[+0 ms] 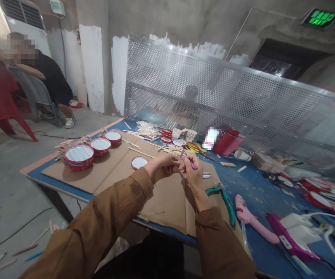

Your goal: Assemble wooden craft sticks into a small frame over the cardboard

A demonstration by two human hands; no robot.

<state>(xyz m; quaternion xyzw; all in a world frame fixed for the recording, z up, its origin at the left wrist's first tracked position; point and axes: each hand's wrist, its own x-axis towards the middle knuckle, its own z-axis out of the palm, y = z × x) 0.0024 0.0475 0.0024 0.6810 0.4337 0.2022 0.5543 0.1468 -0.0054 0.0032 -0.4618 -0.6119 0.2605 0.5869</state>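
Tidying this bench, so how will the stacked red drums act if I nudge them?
The stack of red drums will probably shift easily: the pieces look light and thin-walled, and nothing visibly binds them. Lying flat, they seem unlikely to roll, but the top one could slide off.

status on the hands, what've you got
Right hand holding pink stick, left hand beside it. Over cardboard sheet. Teal-handled pliers by right wrist.

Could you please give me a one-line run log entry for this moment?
right hand: holds pink stick | left hand: fingertips near stick | nearby: red-rimmed white disc, green-handled pliers | under hands: cardboard sheet
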